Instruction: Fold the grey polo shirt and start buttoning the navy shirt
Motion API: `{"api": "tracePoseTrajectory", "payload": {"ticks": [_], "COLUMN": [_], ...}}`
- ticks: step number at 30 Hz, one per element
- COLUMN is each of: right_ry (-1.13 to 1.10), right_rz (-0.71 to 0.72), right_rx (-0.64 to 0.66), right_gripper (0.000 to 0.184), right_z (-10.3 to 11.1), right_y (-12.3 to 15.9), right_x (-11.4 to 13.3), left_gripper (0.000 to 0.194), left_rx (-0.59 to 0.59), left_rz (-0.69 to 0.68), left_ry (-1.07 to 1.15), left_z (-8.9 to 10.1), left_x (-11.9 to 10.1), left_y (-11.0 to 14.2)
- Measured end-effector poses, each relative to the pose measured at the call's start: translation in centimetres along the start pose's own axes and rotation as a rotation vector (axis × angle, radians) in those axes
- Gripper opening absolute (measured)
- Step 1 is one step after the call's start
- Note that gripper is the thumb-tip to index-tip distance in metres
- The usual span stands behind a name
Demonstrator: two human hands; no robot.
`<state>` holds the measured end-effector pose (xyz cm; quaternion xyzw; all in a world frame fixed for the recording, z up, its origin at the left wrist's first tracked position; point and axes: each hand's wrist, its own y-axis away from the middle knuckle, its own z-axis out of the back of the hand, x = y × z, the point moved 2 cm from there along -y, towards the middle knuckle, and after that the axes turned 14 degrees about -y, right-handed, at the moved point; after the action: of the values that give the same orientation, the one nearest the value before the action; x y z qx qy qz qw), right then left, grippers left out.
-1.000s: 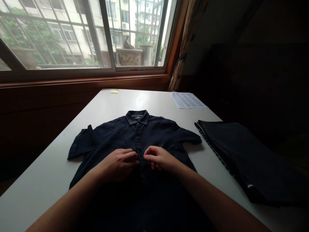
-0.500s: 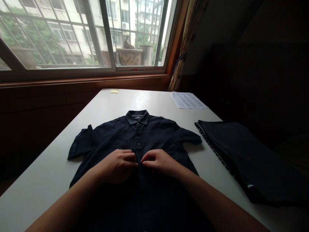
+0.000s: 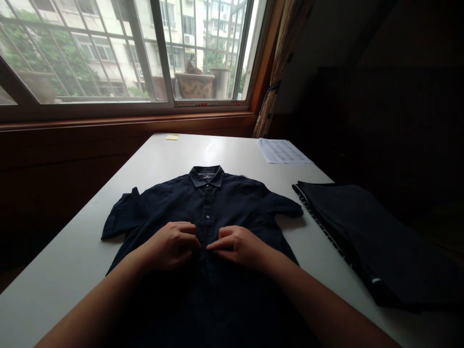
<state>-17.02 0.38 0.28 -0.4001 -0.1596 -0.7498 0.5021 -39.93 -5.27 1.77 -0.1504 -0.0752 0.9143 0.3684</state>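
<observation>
A dark navy short-sleeved shirt (image 3: 239, 200) lies front up, its collar (image 3: 207, 176) pointing away from me and its sleeves spread to both sides. A light button (image 3: 207, 216) shows on the front placket above my hands. My left hand (image 3: 173, 246) is closed, with curled fingers gripping the cloth just left of the placket. Right of it, my right hand (image 3: 239, 246) pinches at the placket with thumb and fingertips together. Between the two hands is a small gap. The lower part of the shirt is very dark and partly behind my forearms.
The shirt rests on a white table (image 3: 72, 251). Folded dark clothing (image 3: 362, 227) lies along the right side. Printed sheets (image 3: 284, 151) are at the far right corner, a yellow sticky note (image 3: 172, 137) at the far left. Beyond stand a barred window (image 3: 119, 53) and a curtain (image 3: 270, 108).
My left hand has shifted slightly left, away from the placket. The fingertips of my right hand have moved a little left and down onto the placket. The shirt's upper part has stayed put.
</observation>
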Motion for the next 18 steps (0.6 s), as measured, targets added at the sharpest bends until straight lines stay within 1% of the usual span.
{"api": "tracePoseTrajectory", "payload": {"ticks": [6,10,15,18], "right_ry": [0.067,0.063,0.062,0.063], "right_rz": [0.065,0.08,0.074,0.07], "right_rx": [0.048,0.061,0.051,0.053], "right_gripper": [0.025,0.026,0.024,0.024], "right_z": [-0.01,-0.02,0.0,0.02], "right_y": [0.03,0.05,0.08,0.1], "right_x": [0.05,0.0,0.26,0.36], "left_gripper": [0.033,0.021,0.015,0.015], "left_rx": [-0.017,-0.008,-0.018,-0.014], "left_rz": [0.094,0.129,0.144,0.154], "left_ry": [-0.028,-0.052,-0.038,-0.031], "left_z": [-0.52,-0.75,-0.62,-0.66], "left_x": [0.77,0.93,0.88,0.92], "left_y": [-0.08,-0.21,-0.12,-0.01]}}
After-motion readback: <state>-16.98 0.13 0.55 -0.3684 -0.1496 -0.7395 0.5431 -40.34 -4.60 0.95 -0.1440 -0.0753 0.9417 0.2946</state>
